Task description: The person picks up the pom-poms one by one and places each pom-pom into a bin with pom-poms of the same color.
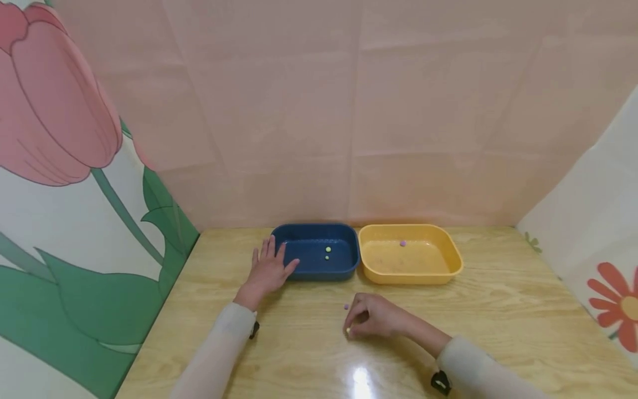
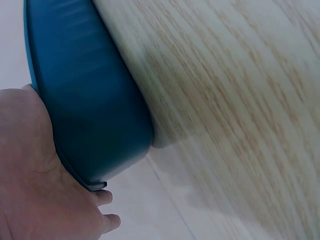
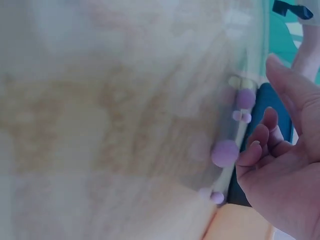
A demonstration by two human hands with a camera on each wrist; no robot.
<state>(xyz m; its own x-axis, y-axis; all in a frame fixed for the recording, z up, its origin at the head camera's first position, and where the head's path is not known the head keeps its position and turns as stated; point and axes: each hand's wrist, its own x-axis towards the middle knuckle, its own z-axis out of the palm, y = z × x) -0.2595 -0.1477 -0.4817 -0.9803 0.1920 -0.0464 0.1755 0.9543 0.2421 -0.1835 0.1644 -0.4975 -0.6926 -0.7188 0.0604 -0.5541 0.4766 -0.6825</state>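
My left hand (image 1: 267,272) rests with spread, straight fingers on the left end of the blue tray (image 1: 309,275). Seen from the left wrist, that hand (image 2: 40,175) lies along the rim of the tray (image 2: 95,100). In the head view, the right hand (image 1: 376,316) is low over the table, its thumb and forefinger pinching a small yellow ball (image 1: 348,330). Just beyond the fingertips lies a small purple ball (image 1: 346,306). The right wrist view instead shows that hand (image 3: 285,135) with thumb and fingers apart beside several purple balls (image 3: 225,153).
Two yellow-green balls (image 1: 328,250) lie inside the blue tray. A yellow tray (image 1: 411,279) stands against its right side, with one purple ball (image 1: 403,243) in it. Both trays stand at the back of the wooden table (image 1: 299,343), before a pink backdrop (image 1: 279,111).
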